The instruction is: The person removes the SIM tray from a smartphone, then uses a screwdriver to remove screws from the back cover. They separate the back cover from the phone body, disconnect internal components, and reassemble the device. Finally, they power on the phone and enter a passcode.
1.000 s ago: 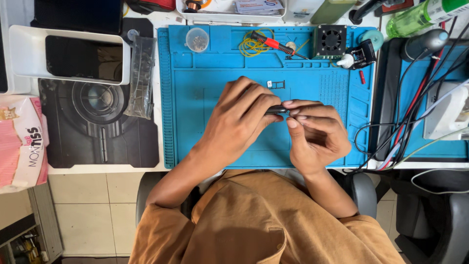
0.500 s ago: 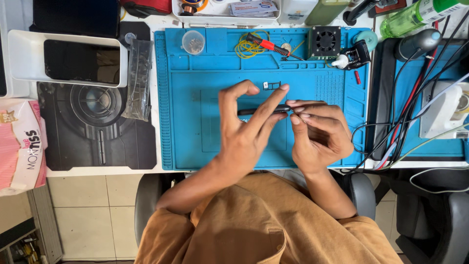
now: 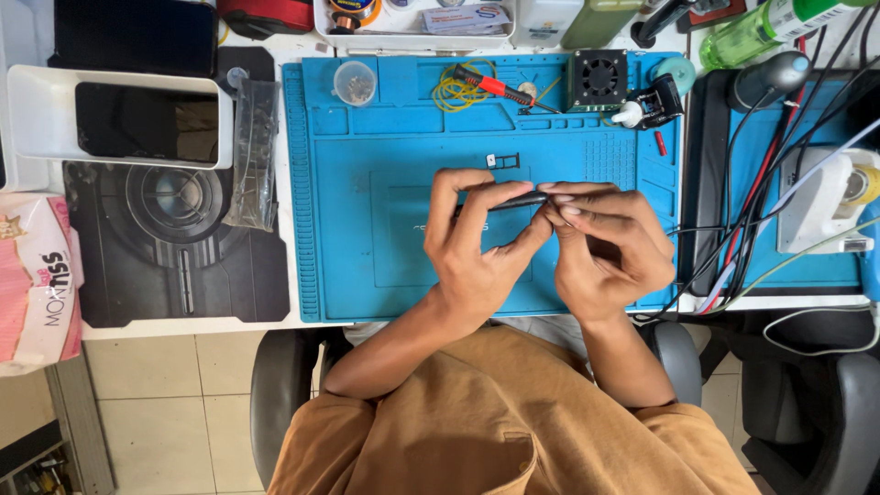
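- A thin black slab-shaped device (image 3: pixel 500 201), seen edge-on, is held between both hands above the middle of the blue silicone work mat (image 3: pixel 367 229), which is taken as the landmark here; the mat lies on the white desk (image 3: pixel 183 325)
- The left hand (image 3: pixel 477 247) is closed on the left part of the device, with thumb and fingers pinched along its edge; the grip is clenched on it
- The right hand (image 3: pixel 605 243) is closed on the right end of the device, with its fingertips meeting those of the left hand; this grip too is grasping the device
- A small silver tray-like frame (image 3: pixel 502 161) is seen on the mat just behind the hands, apart from them
- At the mat's far edge a red-handled screwdriver (image 3: pixel 490 86) is laid across a coil of yellow wire (image 3: pixel 456 93); a small round clear container (image 3: pixel 354 82) stands at the far left corner, and a black square fan (image 3: pixel 599 79) at the far right
- To the left of the mat a black printed pad (image 3: pixel 174 247) is spread; a white rectangular tray (image 3: pixel 119 116) with a dark panel inside rests at its far end, and a clear plastic sleeve (image 3: pixel 255 156) lies between tray and mat
- To the right of the mat a bundle of red and black cables (image 3: pixel 742 247) is draped across a second blue mat (image 3: pixel 807 266)
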